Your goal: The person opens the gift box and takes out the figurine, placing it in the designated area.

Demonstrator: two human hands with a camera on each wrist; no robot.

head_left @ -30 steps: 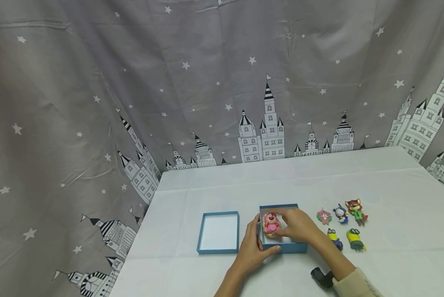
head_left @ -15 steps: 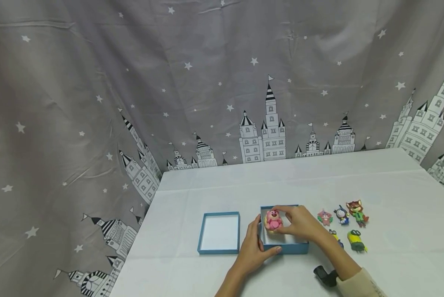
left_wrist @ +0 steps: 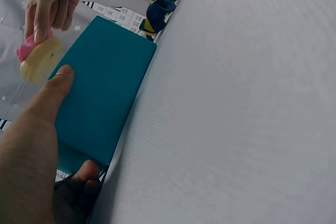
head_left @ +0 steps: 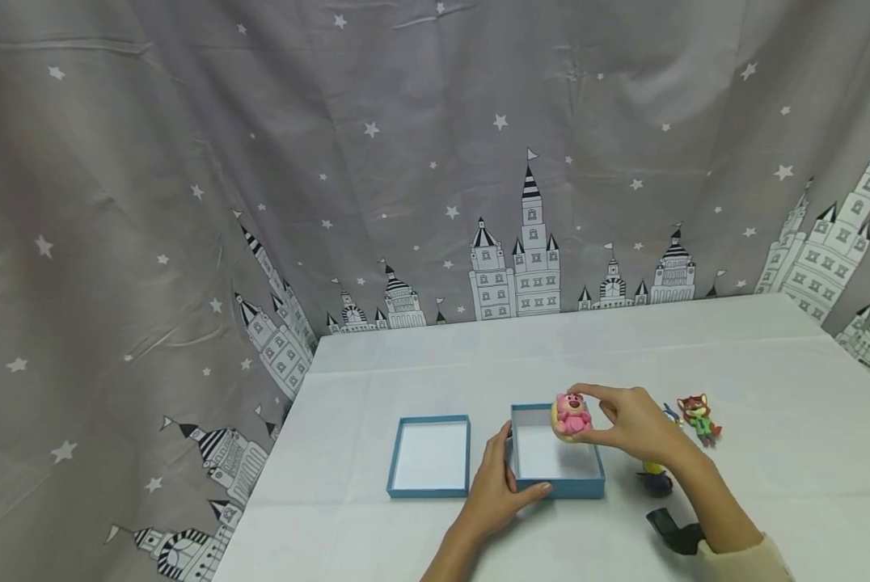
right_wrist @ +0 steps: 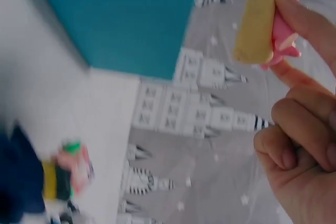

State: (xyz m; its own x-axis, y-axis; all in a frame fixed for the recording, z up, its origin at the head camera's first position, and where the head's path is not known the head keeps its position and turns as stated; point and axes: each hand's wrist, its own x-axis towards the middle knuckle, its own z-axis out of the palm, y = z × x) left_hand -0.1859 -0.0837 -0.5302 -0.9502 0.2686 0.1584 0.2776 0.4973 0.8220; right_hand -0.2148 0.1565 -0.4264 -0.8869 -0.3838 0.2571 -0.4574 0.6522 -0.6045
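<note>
My right hand (head_left: pixel 635 424) pinches a pink bear figurine (head_left: pixel 572 414) with a pale yellow back between thumb and index finger, raised over the right part of an open blue box (head_left: pixel 579 488). In the right wrist view the figurine (right_wrist: pixel 256 22) is seen edge-on and its other fingers are curled in. The box stands on the table, its white inside showing in the head view. My left hand (head_left: pixel 495 489) grips its near left corner, thumb along the front wall and fingers at the left side. The left wrist view shows the thumb on the box's blue wall (left_wrist: pixel 105 87).
Left of the box lies a blue-rimmed lid (head_left: pixel 429 457), white inside up. On the right are a fox figurine (head_left: pixel 700 416), a partly covered yellow-and-blue figurine (head_left: pixel 655 478) and others behind the right arm. A black curved object (head_left: pixel 673 532) is by the right wrist.
My right hand has lifted the bear figurine from inside the box and moved it up and to the right. The left hand and the box have stayed in place.
</note>
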